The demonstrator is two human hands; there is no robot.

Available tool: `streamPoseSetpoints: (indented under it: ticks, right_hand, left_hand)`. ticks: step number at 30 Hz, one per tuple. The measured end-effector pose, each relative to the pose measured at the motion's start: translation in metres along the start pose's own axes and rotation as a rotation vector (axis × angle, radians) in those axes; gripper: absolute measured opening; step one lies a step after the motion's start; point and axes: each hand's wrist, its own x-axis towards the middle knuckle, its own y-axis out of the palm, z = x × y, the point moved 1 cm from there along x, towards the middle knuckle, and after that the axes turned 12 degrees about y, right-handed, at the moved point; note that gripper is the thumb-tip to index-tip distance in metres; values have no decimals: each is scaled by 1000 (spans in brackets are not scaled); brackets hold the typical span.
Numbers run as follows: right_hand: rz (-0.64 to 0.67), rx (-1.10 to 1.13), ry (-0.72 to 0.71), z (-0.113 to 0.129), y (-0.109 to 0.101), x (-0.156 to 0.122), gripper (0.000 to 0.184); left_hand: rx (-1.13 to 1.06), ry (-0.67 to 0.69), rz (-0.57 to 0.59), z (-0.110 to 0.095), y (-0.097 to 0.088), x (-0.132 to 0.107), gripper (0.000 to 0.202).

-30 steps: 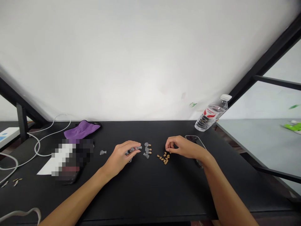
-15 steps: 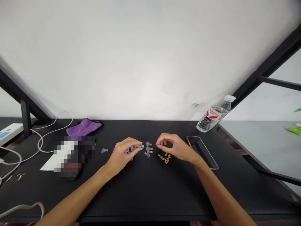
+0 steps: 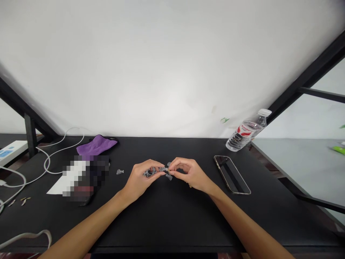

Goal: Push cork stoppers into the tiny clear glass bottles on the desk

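We've got a black tabletop (image 3: 161, 223) against a white wall (image 3: 167, 72), dark metal beams (image 3: 318, 66) slanting at both sides. Mid-table, left hand (image 3: 141, 176) has thumb and fingers clamped on a small glass bottle (image 3: 162, 169); right hand (image 3: 192, 174) pinches a cork (image 3: 169, 171) at its mouth. We see another little bottle (image 3: 120, 172) lying apart, left. Right side: phone (image 3: 234, 176) flat, water bottle (image 3: 245, 132) behind. Far left: purple cloth (image 3: 96, 145), white cable (image 3: 29, 236), power strip (image 3: 13, 148).
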Motion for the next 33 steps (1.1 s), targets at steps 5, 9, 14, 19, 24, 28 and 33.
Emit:
streamPoseSetpoints:
  ticks: [5, 9, 14, 19, 24, 28, 33]
  right_hand:
    - [-20, 16, 9, 0, -1, 0, 17]
    - [-13, 44, 28, -3, -1, 1, 19]
    - [-36, 87, 68, -6, 1, 3, 22]
    - [-46, 121, 98, -10, 4, 5, 24]
    - [-47, 189, 91, -19, 7, 8, 24]
    - [-60, 185, 102, -17, 8, 7, 27]
    - [-31, 129, 126, -5, 5, 5, 30]
  left_hand:
    - [-15, 12, 15, 3, 0, -1, 15]
    - [-30, 46, 29, 3, 2, -1, 13]
    - [-75, 59, 31, 2, 2, 0, 9]
    - [-82, 77, 26, 2, 2, -1, 11]
    - [-58, 100, 9, 2, 3, -3, 9]
    - [-38, 108, 3, 2, 4, -4, 10]
    - [-5, 61, 10, 2, 7, -2, 14]
